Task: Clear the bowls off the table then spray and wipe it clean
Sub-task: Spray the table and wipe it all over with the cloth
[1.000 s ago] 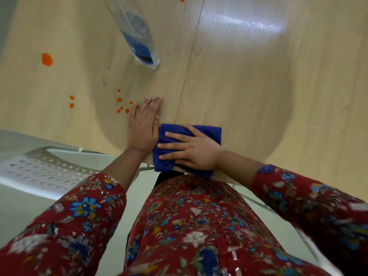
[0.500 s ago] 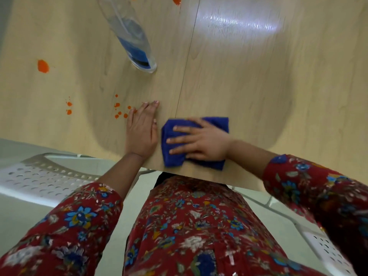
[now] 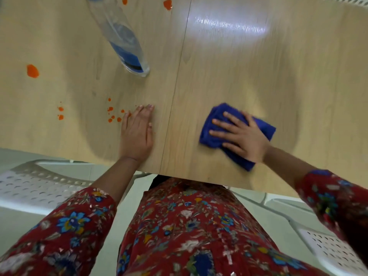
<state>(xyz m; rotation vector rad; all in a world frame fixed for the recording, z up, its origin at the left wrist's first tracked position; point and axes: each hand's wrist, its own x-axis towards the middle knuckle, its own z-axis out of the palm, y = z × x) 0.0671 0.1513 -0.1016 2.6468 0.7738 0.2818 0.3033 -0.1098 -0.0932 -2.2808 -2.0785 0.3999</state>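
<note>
Under the right hand's [image 3: 246, 139] spread fingers [image 3: 232, 117] lies the blue cloth [image 3: 218, 112]; the left hand [image 3: 137, 134] rests flat, fingers together.

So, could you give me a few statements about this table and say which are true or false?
1. The right hand presses a blue cloth onto the table. True.
2. The left hand holds the bottle. False: it lies flat on the table, and the bottle stands apart, farther back.
3. Orange spots show on the table to the left of the left hand. True.
4. The cloth lies over the orange spots. False: it lies right of the table's seam, and the spots are left of it.
</note>
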